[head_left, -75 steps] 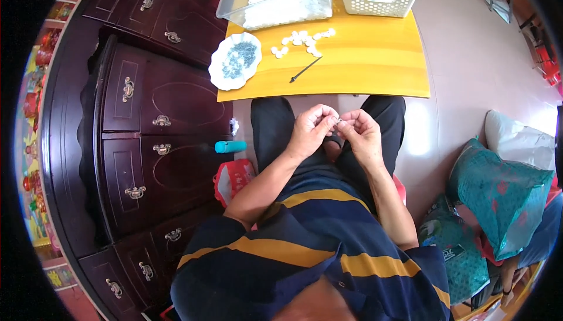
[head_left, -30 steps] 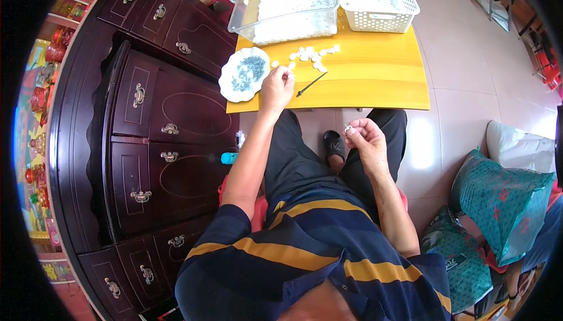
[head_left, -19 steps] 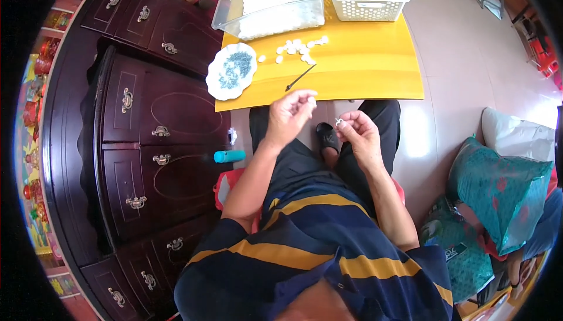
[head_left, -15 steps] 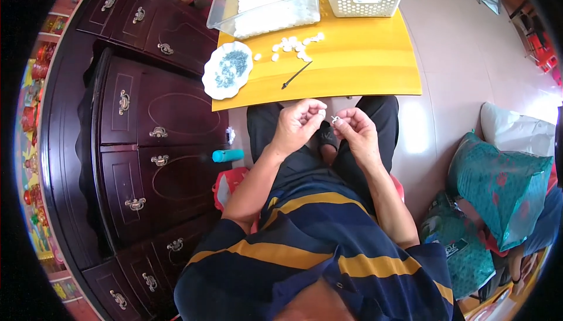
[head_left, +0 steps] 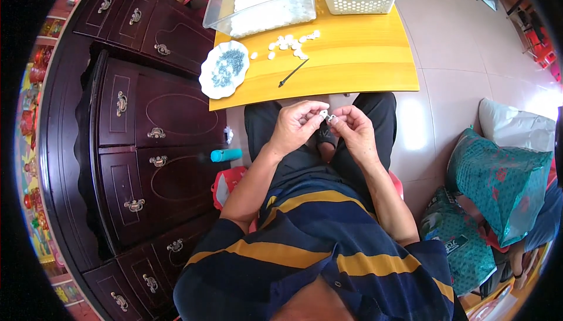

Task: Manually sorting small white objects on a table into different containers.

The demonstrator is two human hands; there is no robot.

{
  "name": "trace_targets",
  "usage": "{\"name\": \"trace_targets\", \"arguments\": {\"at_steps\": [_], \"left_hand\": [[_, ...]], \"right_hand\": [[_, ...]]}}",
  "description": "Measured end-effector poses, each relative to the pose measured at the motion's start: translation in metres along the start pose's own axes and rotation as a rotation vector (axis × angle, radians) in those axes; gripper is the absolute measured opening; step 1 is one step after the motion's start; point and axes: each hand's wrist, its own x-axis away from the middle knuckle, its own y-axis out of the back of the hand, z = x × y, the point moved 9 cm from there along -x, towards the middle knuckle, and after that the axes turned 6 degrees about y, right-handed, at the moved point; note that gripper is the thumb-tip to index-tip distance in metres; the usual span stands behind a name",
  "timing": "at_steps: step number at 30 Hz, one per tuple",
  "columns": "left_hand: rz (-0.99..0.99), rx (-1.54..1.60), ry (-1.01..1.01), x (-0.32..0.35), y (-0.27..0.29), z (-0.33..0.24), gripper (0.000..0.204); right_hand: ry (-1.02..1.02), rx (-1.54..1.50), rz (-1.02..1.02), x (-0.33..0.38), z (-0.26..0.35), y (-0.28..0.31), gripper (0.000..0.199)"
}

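Over my lap, just in front of the table edge, my left hand [head_left: 296, 126] pinches a small white piece [head_left: 323, 113] between thumb and fingertips. Close against it, my right hand [head_left: 355, 133] grips another small white piece [head_left: 331, 118], which looks like a thin clip or ring. The two pieces meet or nearly meet; which, I cannot tell. On the yellow table [head_left: 363, 75] lie a thin dark pointed tool [head_left: 292, 73] and several small white round pieces [head_left: 284, 43]. A white scalloped plate [head_left: 206, 80] at the left holds many tiny dark bluish bits.
A clear plastic bin [head_left: 217, 22] full of white pieces and a white perforated basket [head_left: 359, 4] stand at the table's back. Dark wooden drawers [head_left: 176, 101] line the left, beside a teal bottle [head_left: 226, 155]. Teal bags [head_left: 498, 174] sit at the right. Other people's arms show at the far left and lower right.
My hands have come closer together, bringing the two small white pieces to each other. The white piece in my left fingertips now shows more plainly.
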Motion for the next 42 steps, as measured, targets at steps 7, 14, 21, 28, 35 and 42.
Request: {"name": "trace_targets", "arguments": {"at_steps": [7,14,21,28,35,42], "left_hand": [[0.011,-0.094,-0.074,-0.001,-0.001,-0.015,0.026],[0.027,-0.157,-0.105,-0.002,-0.003,-0.017,0.028],[0.049,-0.204,-0.071,-0.003,-0.004,-0.017,0.029],[0.077,-0.188,-0.035,-0.004,-0.01,-0.018,0.025],[0.125,-0.286,-0.133,-0.004,-0.013,-0.027,0.025],[0.068,-0.449,-0.131,-0.001,-0.021,-0.047,0.036]], "right_hand": [[0.003,0.003,0.003,0.0,0.003,-0.001,0.012],[-0.007,0.026,0.005,0.001,0.002,-0.001,0.011],[-0.001,0.054,0.005,0.0,0.001,0.001,0.009],[0.013,0.058,0.009,-0.001,0.0,0.001,0.008],[-0.073,0.042,0.022,0.001,-0.002,-0.001,0.01],[-0.179,-0.087,0.022,0.0,-0.01,0.002,0.013]]}}
